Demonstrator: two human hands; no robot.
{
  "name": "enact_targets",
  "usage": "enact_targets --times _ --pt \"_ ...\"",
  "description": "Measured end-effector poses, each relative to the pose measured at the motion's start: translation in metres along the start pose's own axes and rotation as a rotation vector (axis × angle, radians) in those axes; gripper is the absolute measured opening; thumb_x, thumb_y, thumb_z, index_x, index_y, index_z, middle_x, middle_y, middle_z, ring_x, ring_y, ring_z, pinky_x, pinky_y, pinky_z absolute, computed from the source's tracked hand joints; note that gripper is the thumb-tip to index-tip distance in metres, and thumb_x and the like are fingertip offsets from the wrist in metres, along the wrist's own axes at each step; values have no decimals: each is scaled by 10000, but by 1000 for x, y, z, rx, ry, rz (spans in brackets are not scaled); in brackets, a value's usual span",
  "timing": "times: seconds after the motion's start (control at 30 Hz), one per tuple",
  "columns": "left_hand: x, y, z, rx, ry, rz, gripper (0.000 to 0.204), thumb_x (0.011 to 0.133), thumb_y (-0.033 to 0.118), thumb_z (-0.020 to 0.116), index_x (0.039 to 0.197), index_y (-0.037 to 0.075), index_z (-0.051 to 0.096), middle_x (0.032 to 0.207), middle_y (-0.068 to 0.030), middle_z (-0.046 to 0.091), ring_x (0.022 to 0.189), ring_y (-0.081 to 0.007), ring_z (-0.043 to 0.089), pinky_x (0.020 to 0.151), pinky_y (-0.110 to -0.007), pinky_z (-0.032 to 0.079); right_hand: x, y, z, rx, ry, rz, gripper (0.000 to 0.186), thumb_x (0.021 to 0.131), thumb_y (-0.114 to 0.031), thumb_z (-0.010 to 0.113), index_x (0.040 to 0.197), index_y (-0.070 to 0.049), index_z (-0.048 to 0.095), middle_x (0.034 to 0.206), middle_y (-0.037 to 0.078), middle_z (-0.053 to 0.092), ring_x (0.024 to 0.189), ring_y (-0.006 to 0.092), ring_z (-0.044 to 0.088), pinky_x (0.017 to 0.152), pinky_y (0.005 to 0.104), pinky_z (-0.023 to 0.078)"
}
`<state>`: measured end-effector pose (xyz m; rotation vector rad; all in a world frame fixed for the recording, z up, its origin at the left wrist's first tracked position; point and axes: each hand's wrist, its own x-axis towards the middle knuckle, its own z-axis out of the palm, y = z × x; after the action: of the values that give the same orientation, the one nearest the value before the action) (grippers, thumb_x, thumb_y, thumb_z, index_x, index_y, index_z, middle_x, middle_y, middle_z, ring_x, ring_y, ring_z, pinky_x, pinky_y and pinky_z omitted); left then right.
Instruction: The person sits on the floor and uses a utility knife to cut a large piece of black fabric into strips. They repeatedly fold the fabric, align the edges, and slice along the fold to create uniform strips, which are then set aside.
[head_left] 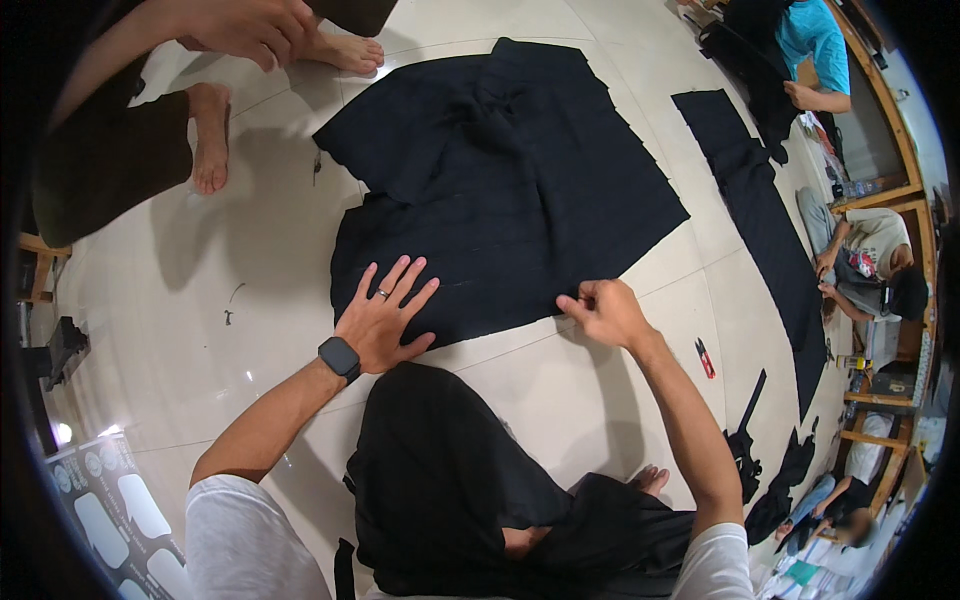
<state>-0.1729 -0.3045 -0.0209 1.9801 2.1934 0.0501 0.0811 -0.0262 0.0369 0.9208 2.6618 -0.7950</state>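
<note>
A large piece of black fabric with jagged cut edges and some creases lies on the tiled floor in front of me. My left hand, with a ring and a dark watch on the wrist, lies flat on its lower left part, fingers spread. My right hand is closed at the fabric's lower right edge, thumb and curled fingers gripping it there. Small red-handled snips lie on the floor to the right of my right hand. My legs in black cloth are folded below the fabric.
Another person's bare foot and hands are at upper left. A long black strip lies to the right. Several co-workers sit along wooden shelving at the right. A printed sheet is at lower left, black scraps at lower right.
</note>
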Motion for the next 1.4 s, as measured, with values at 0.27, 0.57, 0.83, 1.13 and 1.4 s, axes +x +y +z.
enact_targets --times 0.27,0.57,0.83,1.13,1.4 --pt "-1 -4 2 3 4 24 832 963 621 578 1621 165 355 1702 -172 246 1576 -348 224 1234 -618 230 22 54 18 171 129 69 588 866 -438 832 582 23 603 501 126 483 485 198 404 516 410 389" --pt "-1 -5 5 -10 -32 11 830 973 641 549 1633 189 329 1718 -157 210 1595 -332 175 1251 -611 190 30 103 7 199 186 72 599 879 -397 843 536 -5 546 487 32 404 512 128 334 483 372 321" --pt "2 -3 0 1 -42 13 834 971 647 549 1637 198 323 1724 -150 194 1595 -334 168 1250 -614 192 12 152 -24 171 248 216 600 878 -384 852 521 -16 539 493 -4 395 495 111 340 466 374 317" --pt "-2 1 -7 -17 15 15 804 967 580 590 1618 168 360 1700 -165 249 1576 -342 226 1228 -622 240 -70 64 10 1192 -528 280 523 1034 -495 615 880 -7 725 741 94 697 712 238 704 692 359 586" --pt "-3 -1 -7 -20 34 30 780 986 556 575 1622 162 352 1710 -175 224 1578 -354 220 1230 -631 229 13 -48 0 -30 384 -239 228 1028 -199 583 1042 17 654 1059 223 711 999 363 704 903 453 565"
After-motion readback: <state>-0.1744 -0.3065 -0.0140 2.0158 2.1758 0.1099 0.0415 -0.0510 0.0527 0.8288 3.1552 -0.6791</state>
